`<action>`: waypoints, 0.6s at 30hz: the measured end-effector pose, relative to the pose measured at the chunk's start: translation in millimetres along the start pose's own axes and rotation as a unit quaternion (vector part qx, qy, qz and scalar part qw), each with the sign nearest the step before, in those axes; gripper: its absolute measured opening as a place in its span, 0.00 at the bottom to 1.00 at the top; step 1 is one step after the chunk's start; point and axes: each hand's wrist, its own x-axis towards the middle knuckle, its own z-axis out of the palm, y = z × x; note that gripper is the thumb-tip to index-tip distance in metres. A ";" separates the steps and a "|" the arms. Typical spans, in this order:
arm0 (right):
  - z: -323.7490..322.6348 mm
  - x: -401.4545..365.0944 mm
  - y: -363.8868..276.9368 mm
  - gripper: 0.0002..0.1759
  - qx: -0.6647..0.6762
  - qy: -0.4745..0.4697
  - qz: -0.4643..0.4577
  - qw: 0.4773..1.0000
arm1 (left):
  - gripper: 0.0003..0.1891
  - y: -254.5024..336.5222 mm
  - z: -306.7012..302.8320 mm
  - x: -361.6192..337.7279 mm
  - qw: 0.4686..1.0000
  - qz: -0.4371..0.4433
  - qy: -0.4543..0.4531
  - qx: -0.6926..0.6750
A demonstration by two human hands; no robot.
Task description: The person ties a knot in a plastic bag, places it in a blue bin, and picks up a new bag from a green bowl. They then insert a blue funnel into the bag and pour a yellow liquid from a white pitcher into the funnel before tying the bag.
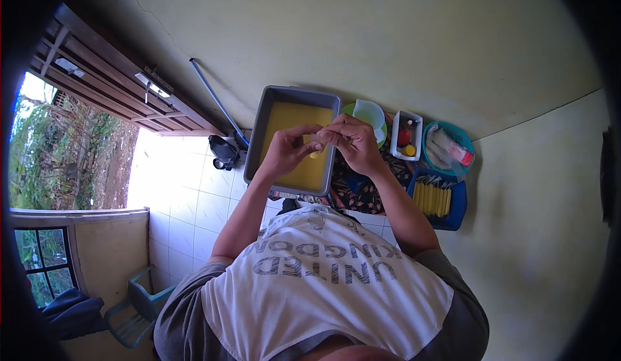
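Both hands meet above the grey tray [257, 142], near its right rim. Open floor tiles [187, 190] lie beyond the left hand [288, 153]. It and the right hand [354, 144], wrists bent, pinch one small yellow piece [314, 155] between them.

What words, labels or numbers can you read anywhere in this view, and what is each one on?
"UNITED KINGDOM": grey letters on the white shirt, upside down in this view; the last letter is partly creased.
Packets in the teal bowl: print too small to read.
Bottles in the white tub: too blurred to read.
Grey tray, blue tray: no text.
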 end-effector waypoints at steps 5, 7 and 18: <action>-2.1 10.4 -19.1 0.10 0.036 -0.049 0.001 0.998 | 0.14 -7.1 -15.8 -0.3 0.981 0.088 -0.170 -0.032; -3.6 14.4 -25.4 0.10 0.044 -0.067 0.000 0.997 | 0.14 -5.8 -19.0 1.9 0.976 0.090 -0.193 -0.049; 2.1 5.0 -9.1 0.16 0.208 -0.068 0.134 0.967 | 0.15 -18.8 -5.6 -8.8 0.975 0.050 -0.158 -0.145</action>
